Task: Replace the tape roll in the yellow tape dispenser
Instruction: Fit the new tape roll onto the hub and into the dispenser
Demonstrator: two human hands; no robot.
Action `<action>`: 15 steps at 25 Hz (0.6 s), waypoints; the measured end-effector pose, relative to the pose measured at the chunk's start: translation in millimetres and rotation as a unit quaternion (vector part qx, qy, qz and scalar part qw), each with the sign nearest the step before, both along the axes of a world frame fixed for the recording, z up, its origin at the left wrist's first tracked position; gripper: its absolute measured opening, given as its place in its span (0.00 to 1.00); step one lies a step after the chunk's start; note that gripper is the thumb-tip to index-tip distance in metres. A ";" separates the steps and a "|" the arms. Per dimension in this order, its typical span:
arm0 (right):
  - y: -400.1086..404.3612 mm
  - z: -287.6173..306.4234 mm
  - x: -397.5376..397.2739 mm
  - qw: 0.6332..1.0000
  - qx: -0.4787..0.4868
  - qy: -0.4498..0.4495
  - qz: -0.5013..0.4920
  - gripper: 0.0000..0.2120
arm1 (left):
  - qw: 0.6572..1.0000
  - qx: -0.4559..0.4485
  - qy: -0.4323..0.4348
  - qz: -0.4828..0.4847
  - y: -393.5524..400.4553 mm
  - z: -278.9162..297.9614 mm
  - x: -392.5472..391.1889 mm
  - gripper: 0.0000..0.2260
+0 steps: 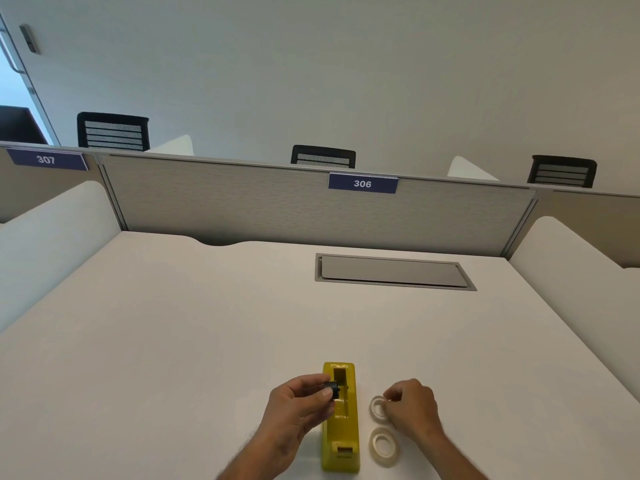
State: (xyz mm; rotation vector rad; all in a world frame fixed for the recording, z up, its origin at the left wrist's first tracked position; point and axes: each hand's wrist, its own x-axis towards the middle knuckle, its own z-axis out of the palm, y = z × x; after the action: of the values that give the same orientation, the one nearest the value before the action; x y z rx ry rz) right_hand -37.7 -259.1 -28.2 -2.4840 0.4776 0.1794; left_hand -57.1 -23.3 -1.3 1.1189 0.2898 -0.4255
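Head view: yellow dispenser (341,427) (roll bay empty), black spool (333,389) between left-hand fingers (320,393).

Both hands (346,408) and forearms look bare, seemingly without sleeves, rings or watch.

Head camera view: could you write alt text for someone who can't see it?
A person's left hand holds a black spool over an empty yellow tape dispenser, while the right hand picks at one of two tape rolls on a white desk.
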 end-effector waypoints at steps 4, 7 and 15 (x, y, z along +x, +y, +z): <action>-0.3 -1.4 -3.8 0.999 0.024 -0.025 -0.019 0.08 | 1.000 0.010 -0.005 0.002 0.8 -2.0 0.7 0.12; -1.3 4.9 -16.4 0.996 0.048 -0.079 0.006 0.09 | 1.000 0.006 -0.010 0.005 1.8 -1.7 -0.1 0.12; 2.1 -4.5 -49.8 0.956 -0.114 -0.026 0.267 0.34 | 1.000 0.017 -0.010 0.006 -1.3 1.4 -4.3 0.12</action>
State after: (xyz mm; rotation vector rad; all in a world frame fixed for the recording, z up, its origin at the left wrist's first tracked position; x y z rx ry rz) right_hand -87.5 -257.0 -32.7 -2.7865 -0.2223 0.2843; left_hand -61.4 -24.7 0.0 1.1530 0.2855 -0.4002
